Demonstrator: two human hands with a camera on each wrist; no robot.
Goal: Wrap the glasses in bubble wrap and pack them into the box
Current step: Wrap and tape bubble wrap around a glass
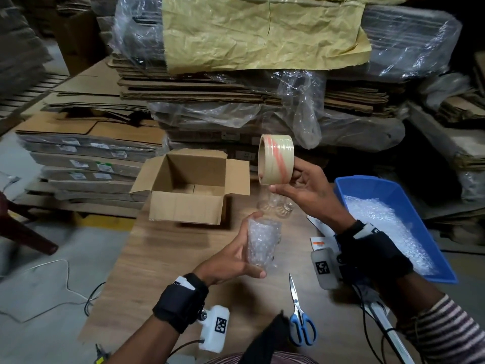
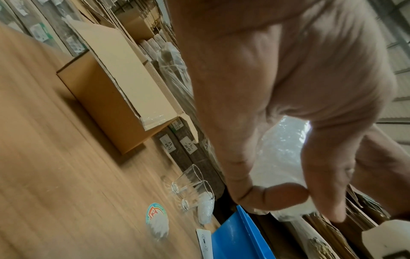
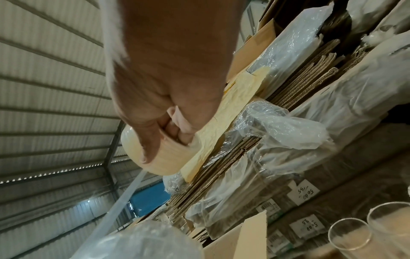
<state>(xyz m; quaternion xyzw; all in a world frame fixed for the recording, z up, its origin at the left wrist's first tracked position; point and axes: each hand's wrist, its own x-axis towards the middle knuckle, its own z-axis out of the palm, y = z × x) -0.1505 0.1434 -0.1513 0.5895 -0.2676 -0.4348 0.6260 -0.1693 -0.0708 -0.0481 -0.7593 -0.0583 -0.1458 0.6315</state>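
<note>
Two hands busy here: our left hand (image 1: 231,254) is wrapped around a glass in bubble wrap (image 1: 262,243), fingers curled round it above the table (image 1: 162,258). Our right hand (image 1: 307,190) has its fingers clenched on a tape roll (image 1: 275,160), held up at about 12 o'clock from the bundle. Bare glasses (image 1: 275,206) stand between the two hands, and the open box (image 1: 191,187) sits at 10 o'clock. Scissors (image 1: 299,316) lie at 5 o'clock, and a blue bin (image 1: 367,185) of bubble wrap at 3.
</note>
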